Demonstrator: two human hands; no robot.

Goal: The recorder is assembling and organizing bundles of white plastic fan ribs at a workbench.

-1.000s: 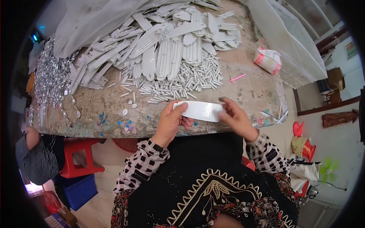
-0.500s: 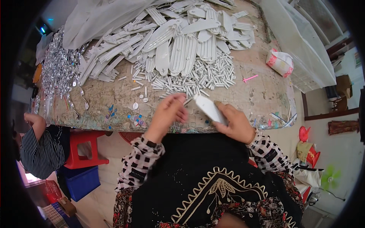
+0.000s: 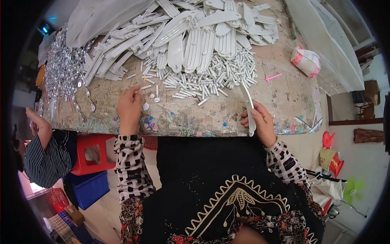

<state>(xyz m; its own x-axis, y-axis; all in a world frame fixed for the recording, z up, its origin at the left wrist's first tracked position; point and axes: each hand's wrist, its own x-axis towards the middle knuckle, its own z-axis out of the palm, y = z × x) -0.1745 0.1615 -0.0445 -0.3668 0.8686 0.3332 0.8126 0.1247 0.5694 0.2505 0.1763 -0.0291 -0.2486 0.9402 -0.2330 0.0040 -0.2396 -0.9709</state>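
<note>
My right hand (image 3: 263, 124) grips a long, slim white plastic casing part (image 3: 248, 112), held upright and edge-on near the table's front edge. My left hand (image 3: 130, 106) is low over the table on the left, its fingers reaching forward and slightly bent, with nothing visible in them. Beside its fingertips lie a few small white rods (image 3: 146, 87) and small white discs (image 3: 146, 106). Further off, a heap of similar rods (image 3: 233, 69) spreads in front of a large pile of white plastic casing parts (image 3: 193, 49).
A tangle of silvery strands (image 3: 61, 69) covers the table's left end. A pink stick (image 3: 273, 77) and a tissue pack (image 3: 305, 62) lie at right. Another person's arm (image 3: 40, 126) shows at left, near a red stool (image 3: 93, 152) and a blue bin (image 3: 89, 189).
My hands have moved apart. The left went left toward the loose rods, while the right shifted right and turned the white casing part edge-on.
</note>
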